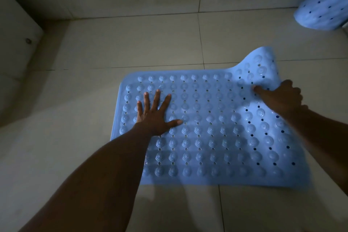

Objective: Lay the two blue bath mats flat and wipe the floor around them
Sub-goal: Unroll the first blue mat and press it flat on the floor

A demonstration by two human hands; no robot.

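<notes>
Fingers [157, 100] splayed flat on blue mat [207, 128]

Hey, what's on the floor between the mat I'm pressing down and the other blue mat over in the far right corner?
Nothing: the head view shows only bare tiled floor between the flat mat and the second mat.

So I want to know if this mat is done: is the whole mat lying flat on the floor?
No, the far right corner of the mat curls up off the floor where the right hand grips it.
</notes>
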